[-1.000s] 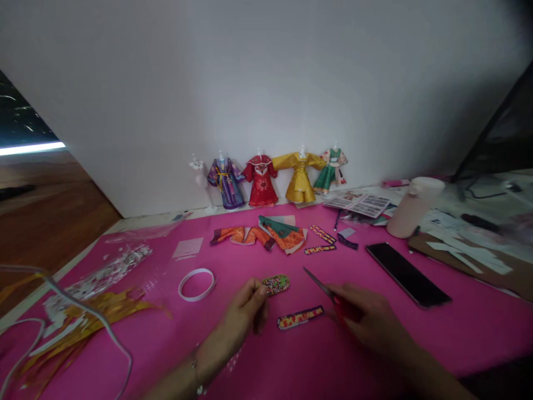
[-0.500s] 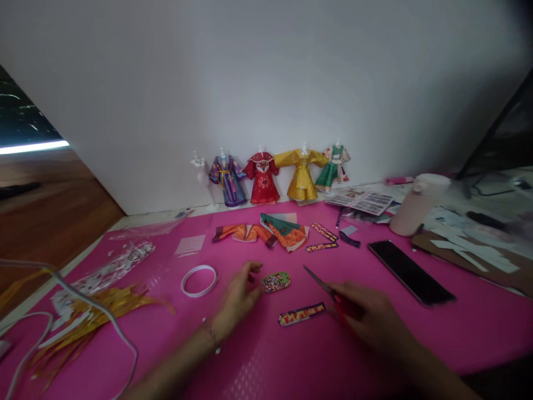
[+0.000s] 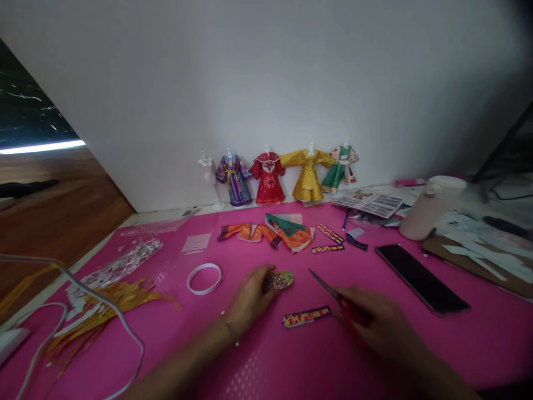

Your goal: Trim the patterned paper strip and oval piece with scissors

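My left hand (image 3: 252, 294) is at the left end of a small oval piece (image 3: 283, 279), patterned in many colours with a green end. The fingers and thumb close around that end and hide part of it. In my right hand (image 3: 375, 316) are scissors (image 3: 325, 284) with red handles; their blades look together and point up and left, above the mat. Below the oval piece lies a purple-edged strip (image 3: 306, 316) with a red and yellow pattern, left of the scissor handles and touched by neither hand.
Doll-size garments on small stands line the wall, among them a red dress (image 3: 270, 180). Orange and green cloth pieces (image 3: 287, 230) lie before them. A white ring (image 3: 204, 279), yellow scraps (image 3: 112, 308) and a cable are left; a phone (image 3: 420, 278) and a bottle (image 3: 431, 208) stand right.
My left hand has moved onto the oval piece and its fingers have closed around the left end. The whole view has shifted slightly; my right hand still holds the scissors.
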Available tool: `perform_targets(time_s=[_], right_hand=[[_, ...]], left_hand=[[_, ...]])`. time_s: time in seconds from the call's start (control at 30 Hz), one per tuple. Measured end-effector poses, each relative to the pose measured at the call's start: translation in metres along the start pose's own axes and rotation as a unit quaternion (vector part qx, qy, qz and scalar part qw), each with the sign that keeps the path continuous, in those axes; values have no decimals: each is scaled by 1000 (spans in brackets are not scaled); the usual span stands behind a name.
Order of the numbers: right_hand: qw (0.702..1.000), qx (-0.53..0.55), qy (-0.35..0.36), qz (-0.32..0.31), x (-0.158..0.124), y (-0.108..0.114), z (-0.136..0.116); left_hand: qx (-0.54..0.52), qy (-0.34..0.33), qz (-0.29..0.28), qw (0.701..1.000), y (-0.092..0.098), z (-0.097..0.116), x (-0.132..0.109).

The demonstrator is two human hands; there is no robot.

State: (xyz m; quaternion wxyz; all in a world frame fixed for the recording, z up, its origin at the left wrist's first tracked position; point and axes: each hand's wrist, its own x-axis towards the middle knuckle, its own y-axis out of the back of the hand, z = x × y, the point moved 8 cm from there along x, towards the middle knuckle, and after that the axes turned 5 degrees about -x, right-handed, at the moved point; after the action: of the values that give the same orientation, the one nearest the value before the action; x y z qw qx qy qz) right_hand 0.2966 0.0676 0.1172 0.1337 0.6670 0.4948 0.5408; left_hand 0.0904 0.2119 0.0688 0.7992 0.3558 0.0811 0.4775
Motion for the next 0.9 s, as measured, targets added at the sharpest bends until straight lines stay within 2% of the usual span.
perform_targets(time_s=[0.3, 0.6, 0.9], right_hand=[[1000, 9, 11, -19, -4, -4, -5], [999, 6, 6, -37, -4, -7, -5], [998, 3, -3, -61, -6, -11, 0]], left_hand=[[32, -34, 35, 998, 37, 3, -36], [39, -37, 30, 998, 37, 7, -52], [21, -25, 26, 999, 36, 6, -44]])
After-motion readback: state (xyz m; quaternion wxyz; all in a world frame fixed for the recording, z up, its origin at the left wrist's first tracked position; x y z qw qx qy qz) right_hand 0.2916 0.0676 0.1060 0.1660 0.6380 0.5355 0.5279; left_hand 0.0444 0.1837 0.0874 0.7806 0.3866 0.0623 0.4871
